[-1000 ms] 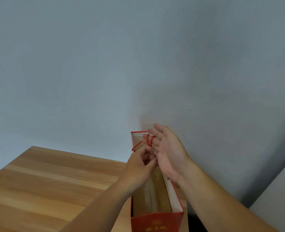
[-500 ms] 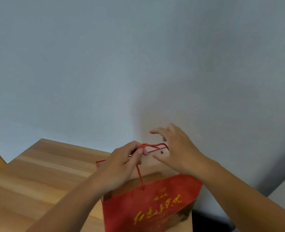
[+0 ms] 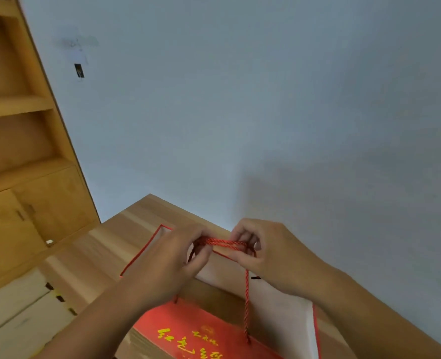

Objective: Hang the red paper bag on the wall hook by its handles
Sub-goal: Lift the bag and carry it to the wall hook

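Note:
The red paper bag (image 3: 188, 330) with yellow lettering stands open over the wooden table, low in the middle of the view. Its red rope handles (image 3: 226, 243) are stretched level between my two hands above the bag's mouth. My left hand (image 3: 162, 265) pinches the left end of the ropes. My right hand (image 3: 268, 252) pinches the right end. A small dark wall hook (image 3: 79, 70) sits high on the wall at the upper left, far from the bag and both hands.
The wooden table (image 3: 97, 255) runs along the grey-blue wall (image 3: 266, 99). A wooden shelf unit (image 3: 20, 151) with cupboard doors stands at the left. Pale boxes (image 3: 15, 312) lie at the lower left.
The view has swung left, bringing the shelf unit and the wall hook into sight. My right hand has closed onto the handles, which now run taut between both hands.

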